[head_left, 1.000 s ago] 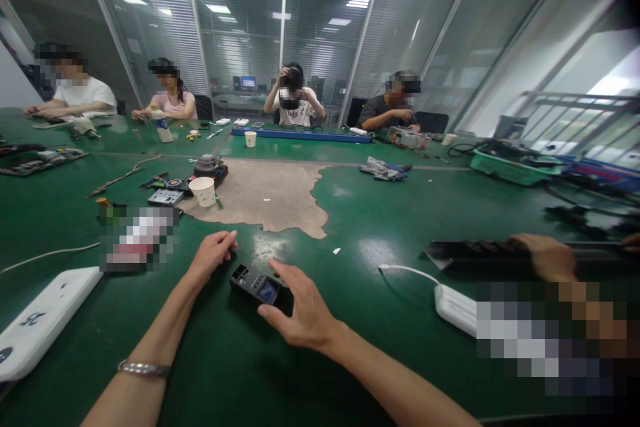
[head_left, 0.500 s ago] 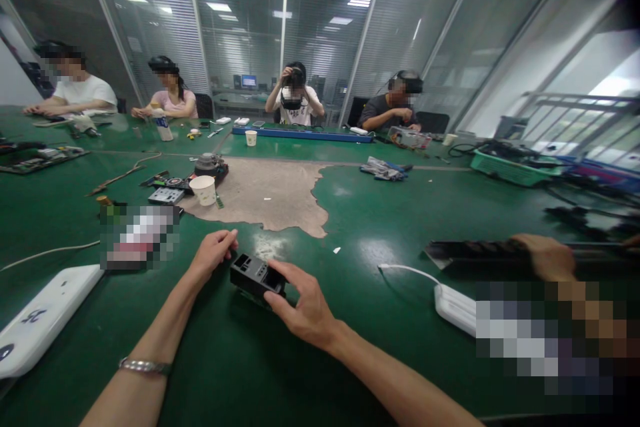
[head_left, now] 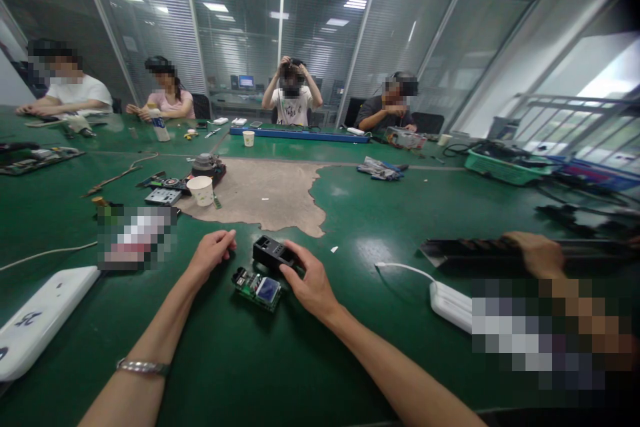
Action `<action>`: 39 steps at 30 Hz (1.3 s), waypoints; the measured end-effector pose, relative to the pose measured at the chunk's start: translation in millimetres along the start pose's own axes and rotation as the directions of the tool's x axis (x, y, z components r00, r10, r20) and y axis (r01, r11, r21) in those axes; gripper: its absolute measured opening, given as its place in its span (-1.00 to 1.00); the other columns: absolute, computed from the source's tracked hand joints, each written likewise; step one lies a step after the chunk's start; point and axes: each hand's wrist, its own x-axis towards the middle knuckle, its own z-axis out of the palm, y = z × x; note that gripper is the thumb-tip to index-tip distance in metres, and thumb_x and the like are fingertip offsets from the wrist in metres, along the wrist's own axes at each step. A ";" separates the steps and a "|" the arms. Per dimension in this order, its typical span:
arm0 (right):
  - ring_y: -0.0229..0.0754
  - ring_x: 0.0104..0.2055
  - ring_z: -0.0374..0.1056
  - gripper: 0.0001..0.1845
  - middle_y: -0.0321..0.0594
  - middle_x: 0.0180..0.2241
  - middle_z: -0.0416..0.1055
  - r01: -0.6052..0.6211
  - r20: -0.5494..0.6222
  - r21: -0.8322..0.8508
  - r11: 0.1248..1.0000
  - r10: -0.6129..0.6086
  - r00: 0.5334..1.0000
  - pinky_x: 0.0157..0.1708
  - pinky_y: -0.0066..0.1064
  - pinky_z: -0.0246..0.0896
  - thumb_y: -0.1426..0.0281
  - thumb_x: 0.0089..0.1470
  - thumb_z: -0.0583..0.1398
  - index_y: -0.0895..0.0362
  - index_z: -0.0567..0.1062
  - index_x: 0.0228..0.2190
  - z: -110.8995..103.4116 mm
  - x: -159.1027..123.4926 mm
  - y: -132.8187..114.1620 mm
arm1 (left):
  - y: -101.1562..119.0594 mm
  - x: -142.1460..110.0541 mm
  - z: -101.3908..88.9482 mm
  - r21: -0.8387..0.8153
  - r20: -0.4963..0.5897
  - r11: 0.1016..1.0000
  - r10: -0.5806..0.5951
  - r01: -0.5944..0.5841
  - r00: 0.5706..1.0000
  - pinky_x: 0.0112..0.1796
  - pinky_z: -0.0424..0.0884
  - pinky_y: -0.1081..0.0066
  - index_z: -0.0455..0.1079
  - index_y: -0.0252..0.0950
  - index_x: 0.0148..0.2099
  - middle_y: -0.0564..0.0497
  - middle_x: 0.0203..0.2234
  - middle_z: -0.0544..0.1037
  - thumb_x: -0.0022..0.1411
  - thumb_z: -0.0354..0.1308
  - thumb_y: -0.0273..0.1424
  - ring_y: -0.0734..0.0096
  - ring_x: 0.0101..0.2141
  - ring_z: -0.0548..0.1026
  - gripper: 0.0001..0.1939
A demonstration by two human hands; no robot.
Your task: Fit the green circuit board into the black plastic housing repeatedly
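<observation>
A black plastic housing (head_left: 271,251) with openings in its top is gripped at its right end between the thumb and fingers of my right hand (head_left: 314,282). Just in front of it, on the green table, lies a small green circuit board (head_left: 257,289) with a bluish square screen. My left hand (head_left: 214,257) rests on the table to the left of both parts, its fingers curled and pinched together. Whatever those fingertips hold, if anything, is hidden.
A paper cup (head_left: 201,191) stands at the brown bare patch (head_left: 250,197), near electronic parts. White power banks (head_left: 47,320) lie left and right. On the right, a co-worker's hand (head_left: 537,253) touches a long black part (head_left: 470,253). Several people sit across the table.
My right hand has closed on the black housing, lifted it off the circuit board and carried it up and away. The board is now exposed. My left hand stays in place.
</observation>
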 end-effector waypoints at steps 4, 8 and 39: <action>-0.02 0.13 0.25 -0.39 -0.07 0.10 0.31 0.015 0.056 -0.064 0.998 -0.012 0.998 0.14 -0.04 0.15 0.43 0.01 0.21 0.08 0.28 0.13 -2.7 1.0 -0.5 | -0.2 -0.9 -0.1 -0.012 -0.004 1.000 -0.008 0.008 1.000 -0.65 0.13 0.54 0.40 -0.29 -0.44 0.02 -0.56 0.50 0.14 0.05 0.03 0.51 -0.64 0.34 -0.54; 0.00 0.18 0.19 -0.26 -0.04 0.15 0.25 0.025 0.083 -0.116 0.993 -0.015 0.996 0.18 -0.04 0.09 0.47 -0.09 0.24 0.12 0.24 0.16 -8.4 3.4 -3.7 | -0.5 -0.8 -0.1 -0.011 0.008 1.000 0.013 -0.013 1.000 -0.65 0.14 0.54 0.40 -0.30 -0.43 0.03 -0.54 0.50 0.15 0.03 0.03 0.51 -0.63 0.34 -0.53; -0.03 0.00 0.38 -0.45 -0.11 -0.02 0.44 0.163 0.164 -0.057 0.985 -0.151 0.975 0.05 -0.10 0.25 0.35 -0.05 0.27 0.08 0.40 0.03 -6.0 -14.3 -54.3 | 2.3 -6.8 2.3 0.032 -0.062 0.999 0.040 -0.038 0.997 -0.61 0.16 0.51 0.39 -0.27 -0.46 0.08 -0.69 0.39 0.12 0.03 0.06 0.47 -0.65 0.32 -0.52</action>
